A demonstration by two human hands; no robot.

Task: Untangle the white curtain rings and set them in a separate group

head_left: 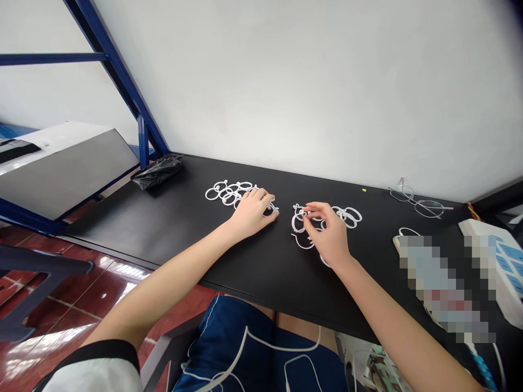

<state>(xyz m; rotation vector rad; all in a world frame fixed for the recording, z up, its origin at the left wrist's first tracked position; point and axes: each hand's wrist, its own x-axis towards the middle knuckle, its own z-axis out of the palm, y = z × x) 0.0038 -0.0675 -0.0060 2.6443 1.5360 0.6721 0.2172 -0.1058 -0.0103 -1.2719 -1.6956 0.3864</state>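
Note:
Two groups of thin white rings with small knobs or hooks, which look like plastic curtain rings, lie on the black table (175, 218). My left hand (252, 212) rests over the right end of the left group of rings (229, 191). Its thumb is spread from its bent fingers, with part of a white ring (269, 207) showing in the gap. At the right group of rings (347, 216), my right hand (329, 231) pinches a white ring (301, 213) between thumb and index finger. Several rings there are partly hidden beneath that hand.
A crumpled black plastic bag (158, 171) lies at the table's left end, beside a blue metal frame (122, 76). Eyeglasses (423, 201) sit at the back right. A partly blurred phone (429, 272) and a white power strip (506, 272) are farther right. White cable (281, 347) crosses my lap.

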